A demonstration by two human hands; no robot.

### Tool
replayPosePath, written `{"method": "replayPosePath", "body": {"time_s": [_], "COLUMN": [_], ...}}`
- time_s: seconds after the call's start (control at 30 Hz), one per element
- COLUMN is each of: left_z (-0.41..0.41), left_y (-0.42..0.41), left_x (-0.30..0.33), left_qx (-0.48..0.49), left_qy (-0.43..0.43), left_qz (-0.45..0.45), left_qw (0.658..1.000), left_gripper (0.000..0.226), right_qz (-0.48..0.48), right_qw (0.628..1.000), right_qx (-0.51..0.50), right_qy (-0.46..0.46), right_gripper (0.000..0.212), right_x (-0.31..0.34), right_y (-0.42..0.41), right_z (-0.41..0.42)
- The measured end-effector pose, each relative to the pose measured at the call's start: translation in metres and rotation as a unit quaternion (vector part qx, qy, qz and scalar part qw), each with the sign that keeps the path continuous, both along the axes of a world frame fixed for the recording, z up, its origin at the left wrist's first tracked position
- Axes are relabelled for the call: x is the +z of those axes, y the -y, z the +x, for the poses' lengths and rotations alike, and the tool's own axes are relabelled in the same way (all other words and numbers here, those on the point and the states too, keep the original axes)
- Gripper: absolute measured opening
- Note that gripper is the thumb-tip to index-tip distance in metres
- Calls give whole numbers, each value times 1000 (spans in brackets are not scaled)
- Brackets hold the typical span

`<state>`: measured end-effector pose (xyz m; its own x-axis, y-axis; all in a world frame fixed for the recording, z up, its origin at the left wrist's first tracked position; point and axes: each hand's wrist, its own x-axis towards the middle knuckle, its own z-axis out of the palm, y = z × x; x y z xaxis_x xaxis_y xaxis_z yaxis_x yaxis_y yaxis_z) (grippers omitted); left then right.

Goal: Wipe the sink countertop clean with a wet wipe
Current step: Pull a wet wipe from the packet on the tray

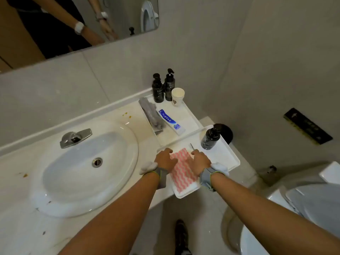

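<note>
Head view: both hands' fingertips hidden, pressing pink-striped wipe [181,168] in tray [228,159]

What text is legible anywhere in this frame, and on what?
Nothing reads cleanly.
Two black pump bottles: white label print, blurred.
Toothpaste tube: white characters on blue, too blurred to read.
Paper cups: small mark, illegible.
Dark wall plate: faint markings, illegible.

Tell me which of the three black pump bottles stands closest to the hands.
The lone bottle on the near tray, just beyond the right hand. The other two stand together on the far tray, by the wall.
</note>
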<state>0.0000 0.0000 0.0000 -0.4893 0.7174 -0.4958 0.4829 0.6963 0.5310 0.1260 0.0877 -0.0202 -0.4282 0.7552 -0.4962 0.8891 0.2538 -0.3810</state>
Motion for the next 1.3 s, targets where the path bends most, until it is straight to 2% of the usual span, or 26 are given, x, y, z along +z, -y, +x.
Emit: {"method": "replayPosePath", "body": {"time_s": [0.2, 0.3, 0.33, 0.43, 0.5, 0.57, 0.63, 0.67, 0.73, 0.83, 0.93, 1.07, 1.13, 1.23, 1.3], "left_z": [-6, -8, -10, -11, -10, -11, -14, -16, -24, -35, -37, -39, -45, -62, -73], "left_y": [-26, -31, -33, -39, -42, -46, -46, -46, -42, -34, -23, 2, 30, 70, 97], "left_x": [-42, -61, -68, -74, -76, -74, -65, -66, -67, -57, -36, 2, 20, 48, 61], "left_qx": [-81, -124, -113, -88, -101, -60, -26, -53, -90, -15, 49, 148, 212, 293, 347], "left_qy": [-59, -118, -134, -143, -124, -150, -183, -177, -110, -40, 30, 145, 181, 176, 106], "left_qz": [-96, -114, -119, -130, -136, -126, -99, -74, -52, 13, 80, 139, 170, 193, 186], "left_qw": [990, 979, 977, 977, 978, 979, 978, 980, 989, 999, 995, 968, 945, 920, 913], "left_gripper": [60, 46, 41, 32, 34, 29, 19, 22, 37, 32, 27, 23, 27, 30, 30], "right_qz": [-3, 102, 87, 154, 75, 55, 49, 41, 20, -24, -62, -99, -111, -126, -120], "right_qw": [999, 993, 995, 988, 996, 998, 998, 998, 999, 996, 986, 958, 948, 937, 937], "right_qx": [-14, -7, -21, -15, -5, -8, 27, 39, 21, -26, -53, -96, -87, -75, -40], "right_qy": [29, 58, 50, 27, 42, 40, 25, 2, -43, -85, -144, -252, -286, -317, -327], "right_gripper": [41, 19, 19, 17, 21, 25, 19, 16, 21, 26, 28, 19, 13, 19, 30], "right_x": [-41, -42, -40, -52, -64, -69, -65, -65, -67, -65, -58, -37, -22, -1, 14], "right_y": [-7, -5, -6, -7, -14, -19, -18, -19, -21, -22, -23, -13, 5, 44, 76], "right_z": [-28, -35, -39, -44, -44, -42, -41, -41, -39, -37, -35, -41, -58, -89, -109]}}
